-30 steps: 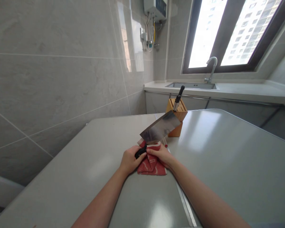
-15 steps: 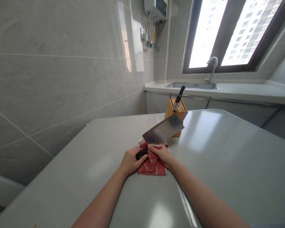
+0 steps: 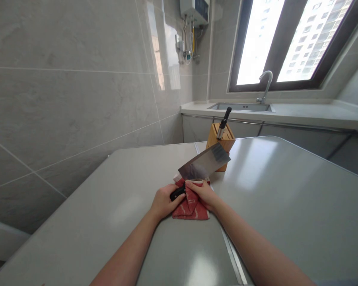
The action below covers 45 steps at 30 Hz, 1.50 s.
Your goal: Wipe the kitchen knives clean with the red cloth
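Note:
My left hand is closed around the black handle of a cleaver, whose broad steel blade slants up to the right above the table. A red cloth with white edging is folded up around the base of the blade. Pinched in my right hand is the upper part of this cloth, close to where handle and blade meet. The cloth's lower part hangs to the table top or lies on it. Part of the handle is hidden by my fingers and the cloth.
Behind the blade stands a wooden knife block with a black-handled tool in it. The pale table has a metal seam running front to back. A counter with a sink and a tap lies beyond, under the window.

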### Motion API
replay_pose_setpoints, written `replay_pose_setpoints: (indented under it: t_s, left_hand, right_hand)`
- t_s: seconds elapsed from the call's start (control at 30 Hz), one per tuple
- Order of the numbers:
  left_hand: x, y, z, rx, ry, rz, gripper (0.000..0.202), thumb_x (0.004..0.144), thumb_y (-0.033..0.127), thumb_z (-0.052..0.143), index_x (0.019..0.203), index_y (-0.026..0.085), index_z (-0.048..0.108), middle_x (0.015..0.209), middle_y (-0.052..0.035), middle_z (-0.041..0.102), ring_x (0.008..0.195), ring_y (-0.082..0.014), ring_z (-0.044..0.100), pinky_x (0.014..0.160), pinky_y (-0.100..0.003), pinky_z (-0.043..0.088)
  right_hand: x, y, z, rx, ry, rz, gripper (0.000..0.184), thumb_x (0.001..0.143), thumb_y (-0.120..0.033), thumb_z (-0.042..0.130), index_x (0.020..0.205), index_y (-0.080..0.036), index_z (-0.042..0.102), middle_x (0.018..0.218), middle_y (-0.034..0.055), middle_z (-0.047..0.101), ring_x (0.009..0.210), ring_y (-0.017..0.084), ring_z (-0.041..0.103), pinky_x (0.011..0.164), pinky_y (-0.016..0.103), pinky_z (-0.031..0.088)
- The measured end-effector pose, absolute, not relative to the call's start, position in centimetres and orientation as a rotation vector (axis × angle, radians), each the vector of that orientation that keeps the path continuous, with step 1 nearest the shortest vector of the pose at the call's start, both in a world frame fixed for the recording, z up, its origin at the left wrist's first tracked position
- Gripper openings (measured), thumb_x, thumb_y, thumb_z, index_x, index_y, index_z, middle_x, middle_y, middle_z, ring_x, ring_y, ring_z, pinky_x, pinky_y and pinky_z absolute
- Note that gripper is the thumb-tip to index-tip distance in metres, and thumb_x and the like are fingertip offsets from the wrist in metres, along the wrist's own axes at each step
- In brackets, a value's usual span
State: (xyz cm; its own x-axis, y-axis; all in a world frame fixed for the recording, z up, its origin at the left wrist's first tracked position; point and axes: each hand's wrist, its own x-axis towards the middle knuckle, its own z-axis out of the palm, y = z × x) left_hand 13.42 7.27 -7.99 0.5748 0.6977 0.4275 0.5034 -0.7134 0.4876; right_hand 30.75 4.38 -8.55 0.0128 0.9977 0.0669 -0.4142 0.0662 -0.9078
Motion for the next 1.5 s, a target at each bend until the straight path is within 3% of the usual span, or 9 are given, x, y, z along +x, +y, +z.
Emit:
replay_pose_setpoints:
  t_s: [1.5]
  left_hand:
    - [13.33,7.3,-8.12,2.492,0.963,0.889,0.024,0.083,0.04,0.054,0.084,0.017,0.062,0.076,-0.0042,0.064,0.068,-0.0159,0.057,0.063,-0.025,0.042]
  right_hand:
    - [30.69,4.44,-8.54,-0.868,-0.9,1.325,0.035,0.063,-0.038,0.076,0.089,-0.017,0.069,0.093,0.0071,0.072,0.087,0.021,0.065,0.087,0.039,0.047]
